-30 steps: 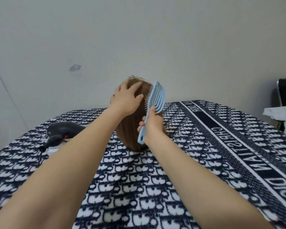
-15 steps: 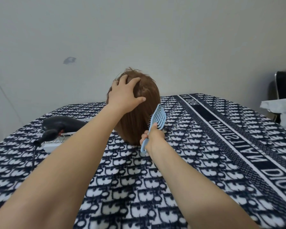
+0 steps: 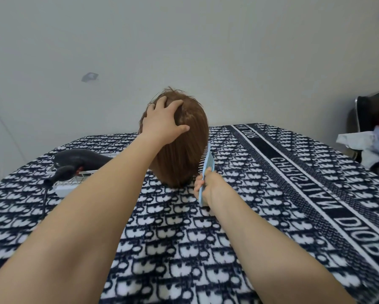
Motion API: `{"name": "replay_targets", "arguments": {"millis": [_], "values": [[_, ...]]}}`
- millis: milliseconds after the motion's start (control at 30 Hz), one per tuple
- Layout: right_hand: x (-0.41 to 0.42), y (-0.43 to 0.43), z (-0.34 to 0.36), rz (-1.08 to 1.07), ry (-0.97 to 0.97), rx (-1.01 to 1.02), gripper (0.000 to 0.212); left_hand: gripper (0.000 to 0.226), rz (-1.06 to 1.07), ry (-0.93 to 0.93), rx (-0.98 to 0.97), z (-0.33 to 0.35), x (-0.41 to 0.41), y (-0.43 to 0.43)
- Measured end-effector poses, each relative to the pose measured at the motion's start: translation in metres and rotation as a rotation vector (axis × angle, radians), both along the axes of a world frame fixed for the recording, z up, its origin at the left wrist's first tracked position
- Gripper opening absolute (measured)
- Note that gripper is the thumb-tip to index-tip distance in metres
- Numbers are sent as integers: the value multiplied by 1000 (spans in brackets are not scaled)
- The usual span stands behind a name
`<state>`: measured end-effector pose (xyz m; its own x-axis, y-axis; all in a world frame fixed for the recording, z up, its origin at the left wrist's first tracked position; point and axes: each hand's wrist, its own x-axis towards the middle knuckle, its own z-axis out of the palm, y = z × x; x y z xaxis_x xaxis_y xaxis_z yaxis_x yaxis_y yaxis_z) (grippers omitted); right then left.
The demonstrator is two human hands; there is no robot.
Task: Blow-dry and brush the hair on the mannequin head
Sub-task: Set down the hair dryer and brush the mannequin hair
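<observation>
A mannequin head (image 3: pixel 184 154) with short brown hair stands on a patterned blanket, its back toward me. My left hand (image 3: pixel 163 121) rests spread on its crown, fingers laid over the hair. My right hand (image 3: pixel 208 186) grips the handle of a light blue vented brush (image 3: pixel 206 166). The brush bristles touch the lower right side of the hair. A black hair dryer (image 3: pixel 79 161) lies to the left in a white wire tray (image 3: pixel 68 186), with its cord trailing toward me.
The dark blue and white lettered blanket (image 3: pixel 272 194) covers the whole surface. A plain wall stands close behind the head. At the far right are a dark chair (image 3: pixel 372 110) and a heap of cloth (image 3: pixel 364 145).
The brush has travelled down the right side of the hair, from near the crown to the lower ends. My left hand has stayed on top of the head.
</observation>
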<state>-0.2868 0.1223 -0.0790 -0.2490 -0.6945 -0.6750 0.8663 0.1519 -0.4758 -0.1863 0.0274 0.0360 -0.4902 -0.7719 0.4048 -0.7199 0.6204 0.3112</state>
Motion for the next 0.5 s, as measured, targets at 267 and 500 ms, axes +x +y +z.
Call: {"name": "replay_targets", "arguments": {"millis": [267,500], "values": [[-7,21,-40,-96,195,69,36,83,0,1,19,1,1,-1],[-14,11,-40,-124,291,219,37,91,24,-42,14,-5,-1,1]]}}
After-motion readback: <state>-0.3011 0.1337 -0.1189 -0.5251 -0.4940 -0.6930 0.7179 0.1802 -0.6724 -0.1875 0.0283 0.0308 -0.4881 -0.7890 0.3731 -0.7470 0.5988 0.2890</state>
